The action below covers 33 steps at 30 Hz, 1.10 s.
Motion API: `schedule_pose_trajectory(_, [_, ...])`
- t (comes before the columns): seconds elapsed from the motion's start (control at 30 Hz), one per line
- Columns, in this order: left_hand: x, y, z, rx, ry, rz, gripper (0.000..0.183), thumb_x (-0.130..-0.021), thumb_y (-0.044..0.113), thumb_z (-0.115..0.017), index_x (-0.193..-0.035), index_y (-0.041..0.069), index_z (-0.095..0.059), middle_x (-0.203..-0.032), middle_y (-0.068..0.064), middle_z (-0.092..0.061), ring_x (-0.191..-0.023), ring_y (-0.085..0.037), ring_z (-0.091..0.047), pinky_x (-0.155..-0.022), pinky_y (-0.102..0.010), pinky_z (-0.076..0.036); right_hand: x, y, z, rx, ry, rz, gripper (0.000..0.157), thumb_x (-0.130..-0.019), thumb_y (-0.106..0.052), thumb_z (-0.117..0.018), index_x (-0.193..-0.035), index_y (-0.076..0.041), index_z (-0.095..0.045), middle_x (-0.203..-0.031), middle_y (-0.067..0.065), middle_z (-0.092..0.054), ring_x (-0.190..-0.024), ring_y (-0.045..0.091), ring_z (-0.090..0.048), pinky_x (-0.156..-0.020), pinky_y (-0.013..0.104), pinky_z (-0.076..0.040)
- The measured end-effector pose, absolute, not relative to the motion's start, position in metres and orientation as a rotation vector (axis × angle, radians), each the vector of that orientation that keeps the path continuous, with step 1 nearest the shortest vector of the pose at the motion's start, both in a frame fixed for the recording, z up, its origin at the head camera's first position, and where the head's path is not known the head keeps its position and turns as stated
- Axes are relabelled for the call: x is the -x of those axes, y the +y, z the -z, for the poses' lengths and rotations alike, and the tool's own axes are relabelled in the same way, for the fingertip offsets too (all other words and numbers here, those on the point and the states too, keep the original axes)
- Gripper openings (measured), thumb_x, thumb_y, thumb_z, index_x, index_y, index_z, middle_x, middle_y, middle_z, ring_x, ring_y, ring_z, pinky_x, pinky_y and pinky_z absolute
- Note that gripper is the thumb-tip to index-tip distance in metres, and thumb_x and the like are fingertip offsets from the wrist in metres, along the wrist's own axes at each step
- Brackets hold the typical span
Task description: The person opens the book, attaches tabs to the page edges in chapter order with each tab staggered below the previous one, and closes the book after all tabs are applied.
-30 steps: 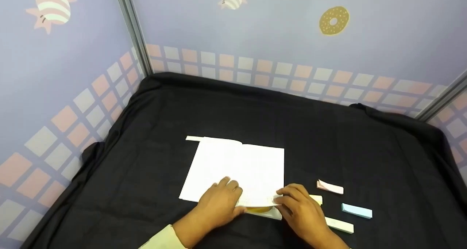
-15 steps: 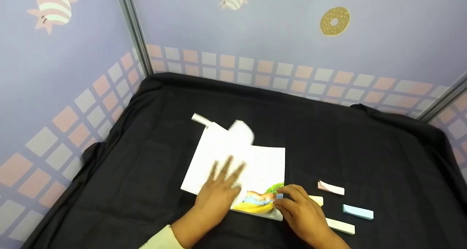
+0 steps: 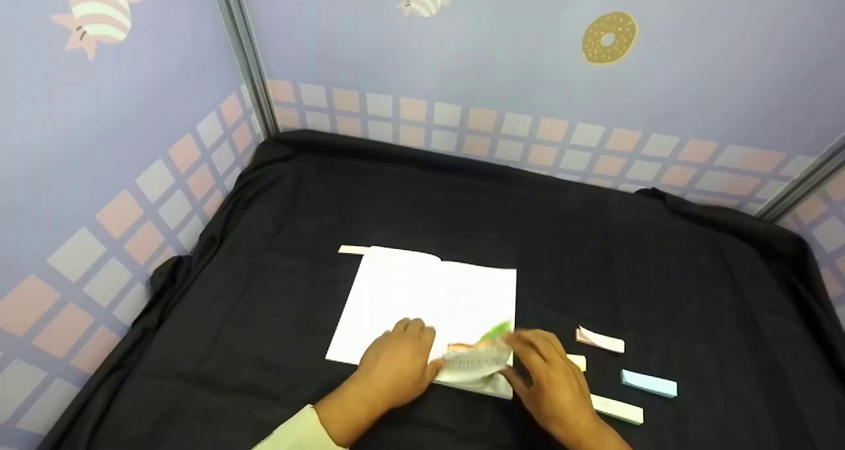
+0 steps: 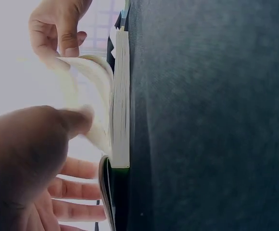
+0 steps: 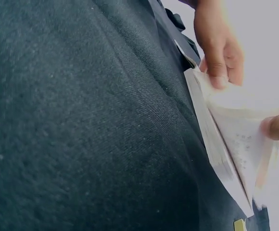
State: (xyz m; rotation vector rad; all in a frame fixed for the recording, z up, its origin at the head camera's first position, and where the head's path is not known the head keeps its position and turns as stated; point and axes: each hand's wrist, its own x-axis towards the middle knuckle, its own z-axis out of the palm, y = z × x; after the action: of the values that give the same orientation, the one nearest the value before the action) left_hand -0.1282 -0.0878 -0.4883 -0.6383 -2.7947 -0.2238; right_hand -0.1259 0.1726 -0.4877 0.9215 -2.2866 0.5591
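Observation:
An open book (image 3: 396, 291) lies on the black cloth, its pages washed out by glare. My left hand (image 3: 396, 364) rests on the left page near the fold, its fingers laid out across the paper in the left wrist view. At the lower right corner, my right hand (image 3: 551, 387) pinches a page (image 3: 475, 363) between thumb and fingers. That page curls up, showing printed text on its underside and part of a coloured picture. Its bend shows well in the right wrist view, above the thick page block (image 5: 216, 144). A pale paper strip (image 3: 353, 249) sticks out at the book's top left.
Right of the book lie small pads of paper strips: a pink one (image 3: 599, 340), a blue one (image 3: 649, 383), a pale green one (image 3: 617, 410) and a yellow one (image 3: 577, 362), partly behind my right hand. Patterned walls (image 3: 502, 54) stand behind the cloth-covered table (image 3: 528, 219).
A page has swung over to the left and settled flat. My left hand spread, reached forward, then drew back toward the near edge. My right hand now bends up another page corner.

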Motion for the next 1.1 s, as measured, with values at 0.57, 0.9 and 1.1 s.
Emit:
schedule_pose_trajectory(0.57, [0.1287, -0.0943, 0.4853, 0.864, -2.855, 0.116, 0.036, -0.086, 0.038, -0.061, -0.111, 0.013, -0.063, -0.128, -0.004, -0.056, -0.127, -0.032, -0.041, -0.098, -0.052, -0.037, 0.1277, 0.1739, 0.4876, -0.986, -2.256, -0.569, 0.034, -0.062, -0.004, -0.082, -0.09, -0.02, -0.076, -0.111, -0.004, -0.061, -0.107, 0.019, -0.052, -0.071, 0.026, -0.051])
schedule_pose_trajectory(0.9, [0.1308, -0.0893, 0.4854, 0.652, -2.772, 0.268, 0.058, -0.089, 0.042, -0.058, -0.134, 0.007, -0.045, -0.11, -0.008, -0.061, -0.105, -0.027, -0.056, -0.079, -0.045, -0.049, 0.1253, 0.1723, 0.4894, -0.834, -2.345, -0.525, 0.062, -0.064, -0.013, -0.084, -0.122, -0.019, -0.063, -0.119, 0.001, -0.054, -0.1, 0.014, -0.053, -0.059, 0.025, -0.05])
schedule_pose_trajectory(1.1, [0.1362, -0.0931, 0.4895, 0.535, -2.518, 0.245, 0.091, -0.073, 0.012, -0.068, -0.15, 0.02, -0.019, -0.144, -0.023, -0.03, -0.127, -0.042, -0.036, -0.094, -0.052, -0.04, 0.1231, 0.176, 0.4952, -0.855, -2.437, -0.509, 0.04, -0.064, -0.005, -0.08, -0.098, -0.023, -0.073, -0.103, -0.004, -0.052, -0.089, 0.009, -0.048, -0.052, 0.022, -0.045])
